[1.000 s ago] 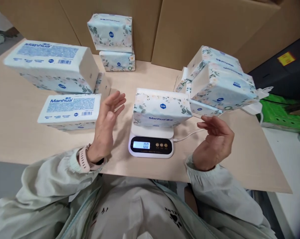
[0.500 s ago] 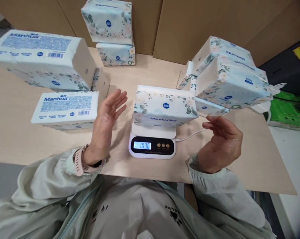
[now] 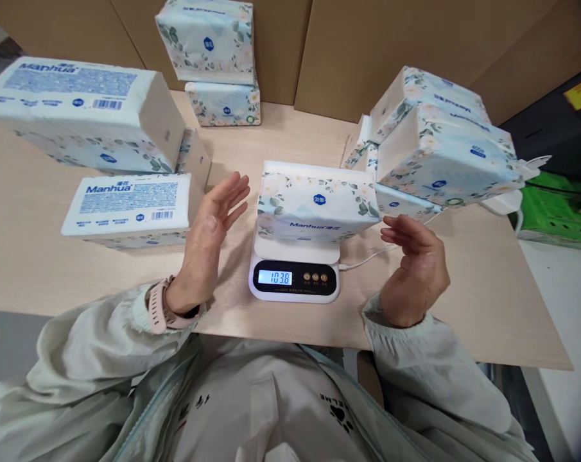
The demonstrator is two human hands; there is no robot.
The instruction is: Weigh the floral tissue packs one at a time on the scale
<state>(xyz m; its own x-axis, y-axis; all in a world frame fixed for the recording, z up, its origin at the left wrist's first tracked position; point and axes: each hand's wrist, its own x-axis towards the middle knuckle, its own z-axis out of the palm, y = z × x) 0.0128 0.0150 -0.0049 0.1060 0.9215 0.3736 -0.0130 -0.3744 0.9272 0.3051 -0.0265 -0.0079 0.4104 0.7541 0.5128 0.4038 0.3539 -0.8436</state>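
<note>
A floral tissue pack (image 3: 314,202) rests on the white plate of a digital kitchen scale (image 3: 294,296), whose lit display (image 3: 275,278) reads about 103.8. Left of the pack, my left hand (image 3: 210,228) is held palm inward with its fingers stretched out, holding nothing and apart from the pack. On the other side, my right hand (image 3: 415,266) hovers close to the pack's right end, its fingers extended and slightly bent, with nothing in it. A pink watch band (image 3: 160,309) circles my left wrist.
Tissue packs with printed sides up (image 3: 126,202) lie at left, with a larger one (image 3: 88,109) behind. Two packs are stacked (image 3: 223,104) at the back by cardboard panels (image 3: 357,58). More packs (image 3: 454,154) are piled at right. A white cable (image 3: 367,258) leaves the scale. A green crate (image 3: 560,215) stands far right.
My right hand has moved left, closer to the tissue pack. My left hand has shifted slightly right. The display reading went from about 103.6 to 103.8.
</note>
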